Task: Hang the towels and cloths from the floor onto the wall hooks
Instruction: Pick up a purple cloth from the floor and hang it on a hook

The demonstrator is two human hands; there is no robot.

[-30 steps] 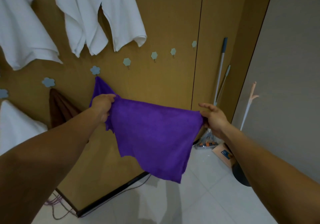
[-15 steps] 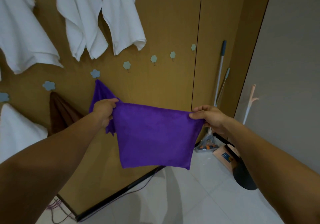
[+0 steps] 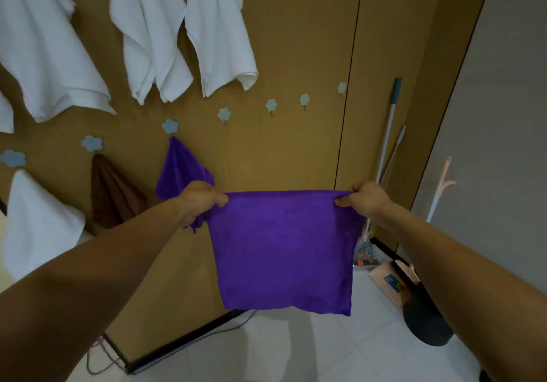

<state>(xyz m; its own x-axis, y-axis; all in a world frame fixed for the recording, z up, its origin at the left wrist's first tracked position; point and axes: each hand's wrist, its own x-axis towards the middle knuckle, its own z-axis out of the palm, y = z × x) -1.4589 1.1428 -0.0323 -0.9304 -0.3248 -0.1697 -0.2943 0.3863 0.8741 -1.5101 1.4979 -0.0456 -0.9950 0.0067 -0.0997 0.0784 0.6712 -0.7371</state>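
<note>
Both hands, left (image 3: 199, 201) and right (image 3: 367, 201), pinch the cloth (image 3: 281, 248) taut by its top corners; free hook (image 3: 224, 114) sits up-left, nearer the left hand.

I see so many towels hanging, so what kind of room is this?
Probably a home utility or laundry corner: white towels hang on a wooden wall with hooks, long cleaning tools lean in the corner, and the floor is white tile.

Lighting dim, even, warm. Soft shadows fall on the floor (image 3: 370, 352) and behind the towels (image 3: 219, 26). Wide-angle bowing at edges; detail slightly soft overall.
</note>
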